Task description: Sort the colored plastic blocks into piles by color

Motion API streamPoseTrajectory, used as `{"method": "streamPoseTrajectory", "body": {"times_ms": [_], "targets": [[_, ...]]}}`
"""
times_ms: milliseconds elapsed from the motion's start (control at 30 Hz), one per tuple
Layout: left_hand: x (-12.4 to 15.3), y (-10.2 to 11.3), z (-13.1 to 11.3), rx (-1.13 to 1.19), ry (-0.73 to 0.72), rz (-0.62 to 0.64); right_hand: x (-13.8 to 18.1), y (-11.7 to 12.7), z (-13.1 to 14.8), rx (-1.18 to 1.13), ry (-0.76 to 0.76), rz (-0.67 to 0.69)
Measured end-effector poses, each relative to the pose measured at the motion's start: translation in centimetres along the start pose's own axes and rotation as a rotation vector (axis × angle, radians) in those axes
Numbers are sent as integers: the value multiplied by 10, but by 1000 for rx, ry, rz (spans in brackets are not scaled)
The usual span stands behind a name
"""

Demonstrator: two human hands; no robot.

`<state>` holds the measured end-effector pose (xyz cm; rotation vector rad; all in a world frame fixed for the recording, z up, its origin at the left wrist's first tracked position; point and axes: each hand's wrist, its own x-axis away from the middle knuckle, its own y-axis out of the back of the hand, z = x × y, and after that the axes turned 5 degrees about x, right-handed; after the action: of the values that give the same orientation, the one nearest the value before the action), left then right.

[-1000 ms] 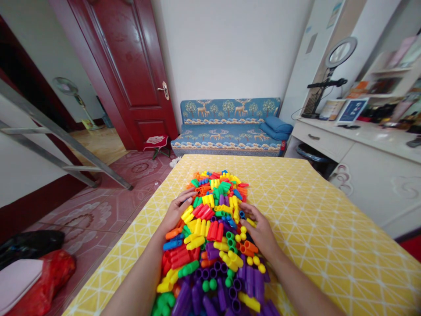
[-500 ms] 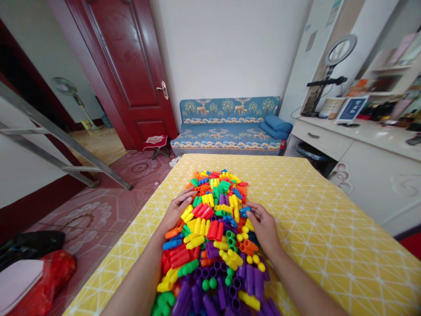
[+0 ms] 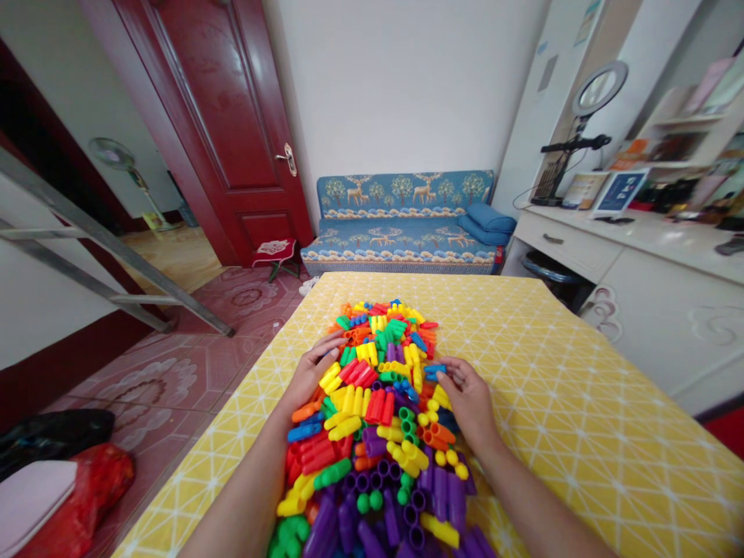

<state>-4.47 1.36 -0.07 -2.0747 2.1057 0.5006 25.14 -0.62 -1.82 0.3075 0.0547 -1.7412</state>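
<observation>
A long heap of bullet-shaped plastic toy blocks (image 3: 380,407) in red, yellow, green, blue, orange and purple covers the middle of the table. At the heap's right edge, my right hand (image 3: 468,395) pinches a blue toy block (image 3: 435,372) between thumb and fingers. My left hand (image 3: 314,372) lies along the left edge, its fingers bent over orange and green pieces. A small blue bit shows by the left fingertips; I cannot tell whether they grip it. Near the right wrist lie orange blocks (image 3: 439,436) and yellow ones.
A yellow cloth with white lines (image 3: 570,403) covers the table. Beyond it stands a blue patterned sofa (image 3: 401,225). A metal ladder (image 3: 145,267) leans at the left, above a red plastic bag (image 3: 108,488) on the floor. A white dresser (image 3: 656,298) stands to the right.
My right hand has shifted slightly to the right, and the blue toy block in its fingers shows a little more. My left hand and the heap look the same.
</observation>
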Motion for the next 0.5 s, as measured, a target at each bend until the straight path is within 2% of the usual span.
{"method": "streamPoseTrajectory", "body": {"times_ms": [67,167,267,333,400,500], "targets": [[0,0,1,3,4,-3,-12,14,-5,5,17,-60],[0,0,1,6,9,-8,-40,64,-24,168,45,-203],[0,-1,-2,9,11,-2,-63,127,-47,622,37,-404],[1,-1,-4,8,12,3,-68,155,-55,883,55,-440],[1,-1,-5,8,13,4,-63,164,-54,1045,93,-426],[0,-1,-3,10,15,-4,-46,149,-44,1281,69,-265]]}}
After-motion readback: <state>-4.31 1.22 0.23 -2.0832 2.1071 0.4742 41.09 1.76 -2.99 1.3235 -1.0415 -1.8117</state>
